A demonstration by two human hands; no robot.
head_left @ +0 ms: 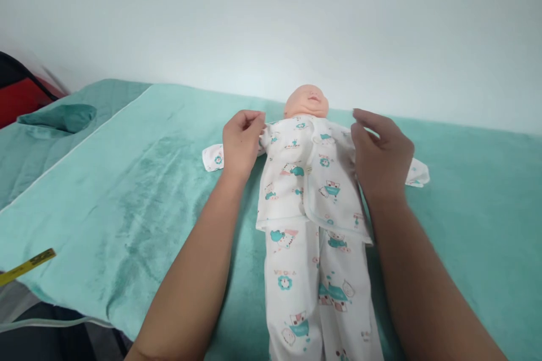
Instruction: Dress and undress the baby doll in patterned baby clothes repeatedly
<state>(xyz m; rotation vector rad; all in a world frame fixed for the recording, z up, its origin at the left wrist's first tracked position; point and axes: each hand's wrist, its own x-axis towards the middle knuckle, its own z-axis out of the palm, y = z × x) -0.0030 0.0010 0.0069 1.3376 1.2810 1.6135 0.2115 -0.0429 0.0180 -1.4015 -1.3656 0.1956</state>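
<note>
You've got moderate, diffuse light; can't pin the source. Wall [237, 28] glows palest just left of the doll [302, 104], greyer toward the upper corners. Sheet [105, 186] reads lighter on your left, deeper on your right. Your right forearm [423, 271] is dim; soft shadows flank the trousers [292, 293]. Jacket [283, 186] prints are legible, fine detail soft. Wide lens stretches both forearms toward the bottom edge.
</note>
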